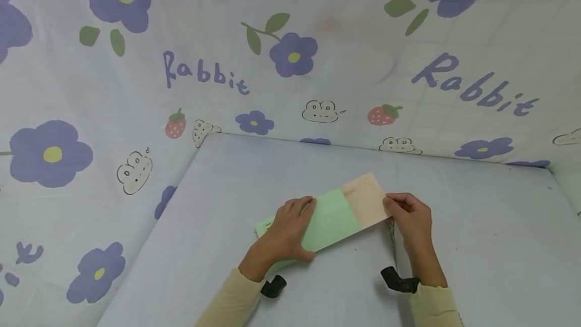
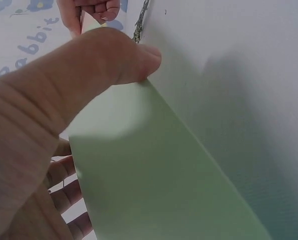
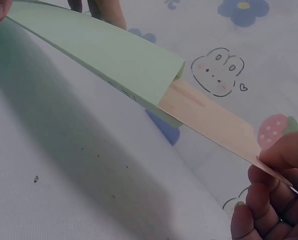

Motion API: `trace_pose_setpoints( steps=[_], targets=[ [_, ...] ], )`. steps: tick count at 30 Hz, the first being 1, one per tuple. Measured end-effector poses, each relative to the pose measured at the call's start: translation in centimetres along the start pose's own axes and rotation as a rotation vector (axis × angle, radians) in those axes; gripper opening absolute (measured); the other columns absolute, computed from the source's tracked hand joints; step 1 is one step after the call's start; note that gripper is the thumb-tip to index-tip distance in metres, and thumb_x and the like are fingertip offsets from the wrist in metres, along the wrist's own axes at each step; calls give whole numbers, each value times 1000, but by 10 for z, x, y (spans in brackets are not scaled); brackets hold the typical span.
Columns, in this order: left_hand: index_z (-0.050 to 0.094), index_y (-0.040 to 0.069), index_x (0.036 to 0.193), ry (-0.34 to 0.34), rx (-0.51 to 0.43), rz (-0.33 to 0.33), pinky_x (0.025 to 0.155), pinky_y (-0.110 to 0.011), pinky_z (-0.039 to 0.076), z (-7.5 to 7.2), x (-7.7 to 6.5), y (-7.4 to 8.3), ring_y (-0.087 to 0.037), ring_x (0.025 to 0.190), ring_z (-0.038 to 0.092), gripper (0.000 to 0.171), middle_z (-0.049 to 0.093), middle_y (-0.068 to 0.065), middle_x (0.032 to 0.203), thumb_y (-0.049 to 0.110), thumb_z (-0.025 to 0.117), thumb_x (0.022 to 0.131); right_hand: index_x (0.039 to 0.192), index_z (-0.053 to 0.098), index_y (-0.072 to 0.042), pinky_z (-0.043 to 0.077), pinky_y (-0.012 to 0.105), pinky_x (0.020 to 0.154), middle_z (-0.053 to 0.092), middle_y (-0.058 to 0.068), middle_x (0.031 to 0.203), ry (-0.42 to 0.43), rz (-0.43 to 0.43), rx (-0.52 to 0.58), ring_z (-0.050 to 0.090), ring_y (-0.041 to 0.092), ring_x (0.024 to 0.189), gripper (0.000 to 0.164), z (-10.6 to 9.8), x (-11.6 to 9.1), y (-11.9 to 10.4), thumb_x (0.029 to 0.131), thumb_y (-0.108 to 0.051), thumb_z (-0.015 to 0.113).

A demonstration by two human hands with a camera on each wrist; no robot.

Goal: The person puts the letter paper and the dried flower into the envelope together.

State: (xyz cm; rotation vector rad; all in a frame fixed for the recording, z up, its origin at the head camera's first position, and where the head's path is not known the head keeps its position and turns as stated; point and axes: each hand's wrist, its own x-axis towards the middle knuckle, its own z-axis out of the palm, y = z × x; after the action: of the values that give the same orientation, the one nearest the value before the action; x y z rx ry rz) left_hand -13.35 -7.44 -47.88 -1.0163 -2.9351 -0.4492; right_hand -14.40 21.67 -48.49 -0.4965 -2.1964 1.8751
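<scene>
A long, flat, pale green paper sleeve (image 1: 330, 222) is held tilted above the white table. My left hand (image 1: 285, 233) grips it across its width, the thumb on the near edge and the fingers over the far edge. From the sleeve's open right end sticks out a pale peach card (image 1: 364, 200) with a faint reddish smudge. My right hand (image 3: 281, 185) pinches the outer corner of that card between thumb and fingers. The card's other end is hidden inside the sleeve. Some printing shows on the sleeve's underside in the right wrist view.
A thin dried sprig (image 1: 392, 241) lies on the table (image 1: 495, 246) below the right hand. Small dark specks (image 3: 36, 178) dot the tabletop. A cloth (image 1: 345, 64) printed with flowers and rabbits rises behind and at the left. Black wrist cameras (image 1: 274, 286) sit at both cuffs.
</scene>
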Motion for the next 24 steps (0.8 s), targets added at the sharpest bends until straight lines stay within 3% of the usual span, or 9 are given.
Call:
trace_pose_setpoints(
  steps=[24],
  targets=[
    [29, 2, 156, 6, 23, 11, 106, -51, 35, 3, 2, 3, -34, 137, 33, 117, 33, -13, 155, 47, 89, 66, 108, 71, 3, 52, 28, 65, 69, 0, 88, -123, 50, -73, 62, 12, 75, 27, 10, -11, -2, 90, -18, 76]
  ],
)
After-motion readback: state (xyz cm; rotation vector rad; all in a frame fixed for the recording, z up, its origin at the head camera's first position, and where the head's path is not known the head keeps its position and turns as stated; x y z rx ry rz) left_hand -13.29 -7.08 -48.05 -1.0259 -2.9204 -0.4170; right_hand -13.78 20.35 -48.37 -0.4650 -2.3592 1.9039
